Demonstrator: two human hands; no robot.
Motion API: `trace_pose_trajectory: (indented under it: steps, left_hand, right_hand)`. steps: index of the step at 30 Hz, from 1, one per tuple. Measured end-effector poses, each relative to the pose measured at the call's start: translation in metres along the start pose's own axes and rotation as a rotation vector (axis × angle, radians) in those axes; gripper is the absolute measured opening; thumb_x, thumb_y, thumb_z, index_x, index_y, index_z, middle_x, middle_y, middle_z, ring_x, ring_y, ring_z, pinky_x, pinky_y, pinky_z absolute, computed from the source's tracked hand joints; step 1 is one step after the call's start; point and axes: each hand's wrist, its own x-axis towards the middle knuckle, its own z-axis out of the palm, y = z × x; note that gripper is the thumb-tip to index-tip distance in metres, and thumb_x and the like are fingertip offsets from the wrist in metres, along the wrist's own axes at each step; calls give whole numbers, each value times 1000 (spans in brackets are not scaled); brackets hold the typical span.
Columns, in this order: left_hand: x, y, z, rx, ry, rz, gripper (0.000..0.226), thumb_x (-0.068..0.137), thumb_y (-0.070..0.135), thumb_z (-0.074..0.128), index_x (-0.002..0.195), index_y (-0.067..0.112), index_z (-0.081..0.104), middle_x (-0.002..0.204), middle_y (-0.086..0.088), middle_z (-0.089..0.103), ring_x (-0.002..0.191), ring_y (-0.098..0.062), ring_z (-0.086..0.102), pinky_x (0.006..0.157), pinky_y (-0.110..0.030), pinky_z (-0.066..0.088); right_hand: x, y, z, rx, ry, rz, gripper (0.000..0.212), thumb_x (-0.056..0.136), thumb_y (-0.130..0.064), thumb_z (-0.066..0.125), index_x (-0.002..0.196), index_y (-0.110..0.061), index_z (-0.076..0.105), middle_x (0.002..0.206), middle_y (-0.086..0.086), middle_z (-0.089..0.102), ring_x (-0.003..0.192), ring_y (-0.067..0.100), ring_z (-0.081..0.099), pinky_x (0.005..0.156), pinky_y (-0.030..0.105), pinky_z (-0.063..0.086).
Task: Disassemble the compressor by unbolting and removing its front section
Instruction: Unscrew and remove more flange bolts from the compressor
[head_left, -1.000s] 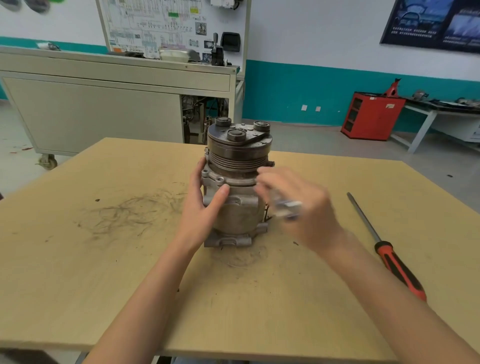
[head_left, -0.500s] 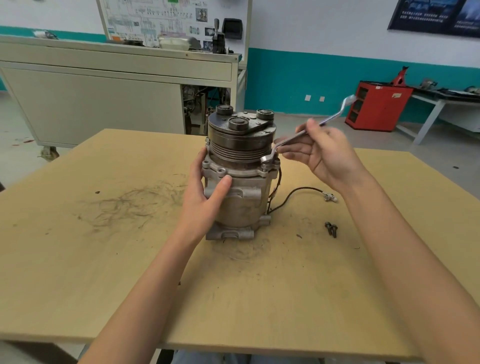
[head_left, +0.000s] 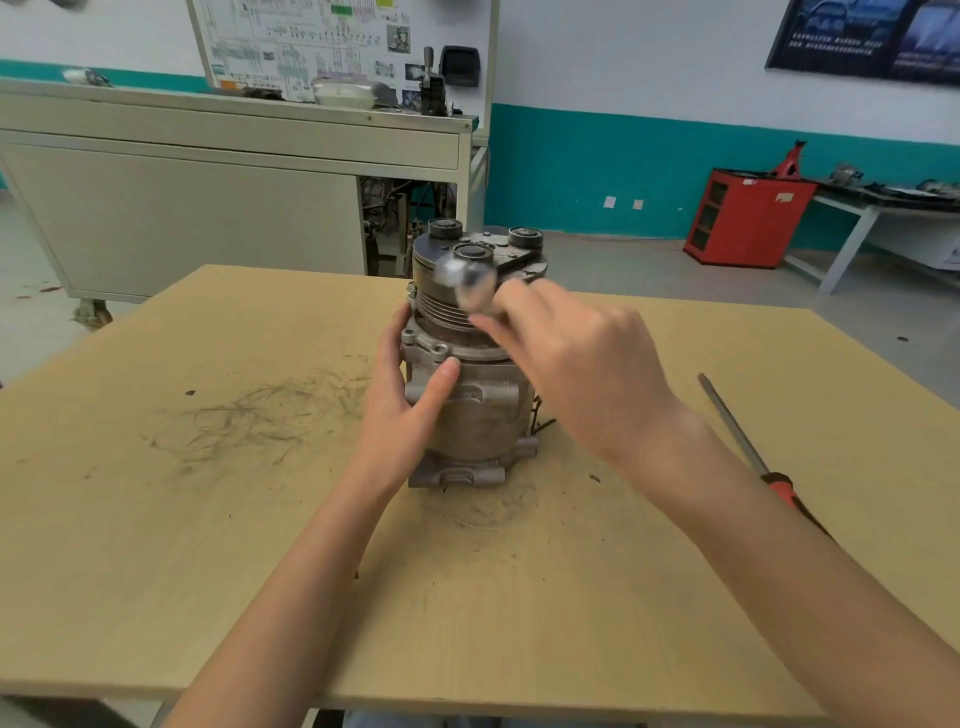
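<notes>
Now your right hand, clutching the blurred wrench, has swung off the right-side bolt to just above your left hand, which clasps the upright compressor on the table, so unbolting continues and the front section is still on.

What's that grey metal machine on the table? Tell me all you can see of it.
The compressor stands upright on the table, grimy grey cast metal. From the top: a dark disc with three round bosses, a grooved pulley, a flange with bolt ears, a rounded body, a footed base. The left hand grips its left side, thumb across the front. The right hand holds a blurred metal tool by the pulley; contact unclear.
</notes>
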Motion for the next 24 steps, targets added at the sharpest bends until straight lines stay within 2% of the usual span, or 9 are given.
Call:
trace_pose_trajectory:
  steps: [3,6,10,12,13,15,17,20,24]
  left_hand:
    - [1,-1,0,-14,-16,4,64,85,35,56,141,41,27,135,29,44,124,16,40,106,-14,35]
    - [1,-4,0,-44,-25,13,72,83,24,58,146,32,23,132,29,45,120,17,45,96,-5,38]
    - [1,-4,0,-65,-29,1,71,87,25,61,148,31,25,134,29,50,124,11,46,99,-11,39]
    - [1,-3,0,-45,-13,0,71,86,36,59,148,31,25,146,14,43,133,3,39,111,-26,35]
    - [0,-2,0,-34,-11,-5,70,85,42,57,147,33,25,149,11,39,136,1,37,114,-31,33]
    - [0,0,-1,-33,-15,-25,70,84,47,56,146,38,25,151,11,37,136,1,36,116,-34,31]
    - [-1,2,-1,-31,-16,-39,70,84,49,56,146,39,24,151,12,37,136,1,36,116,-35,32]
    - [-1,4,0,-32,-20,-48,75,84,47,55,150,32,23,152,10,35,137,-1,35,116,-37,31]
    - [-2,5,0,-30,-17,-51,76,84,47,55,150,30,22,152,10,36,137,-1,35,116,-35,31]
  right_hand:
    - [-4,-20,4,-246,-17,-44,15,88,-14,58,75,-13,64,59,2,55,44,14,53,37,24,34]
    - [-6,-36,15,-355,10,-58,25,90,-9,48,73,-17,64,62,4,61,48,13,56,43,22,38]
    - [-13,-22,19,-216,145,-49,19,89,-15,60,70,-12,62,62,4,57,47,14,53,44,24,39]
    - [-30,-5,20,113,201,-6,21,91,-13,57,73,-5,65,71,8,64,54,18,60,46,29,49]
    - [-39,3,20,391,222,107,20,92,-9,52,77,-2,64,80,9,68,61,20,65,53,33,54]
    - [-50,15,17,1030,237,528,21,94,-7,41,83,-5,59,91,6,70,70,22,70,62,36,58]
    - [-50,30,23,1466,203,905,28,96,-6,30,83,-5,54,90,7,73,65,24,70,60,29,56]
    - [-40,54,36,1715,99,1116,36,98,-5,22,78,-5,52,83,13,73,62,21,69,56,24,54]
    - [-24,74,53,1887,-88,1171,36,99,-10,23,76,-9,50,76,12,72,57,13,66,53,19,52]
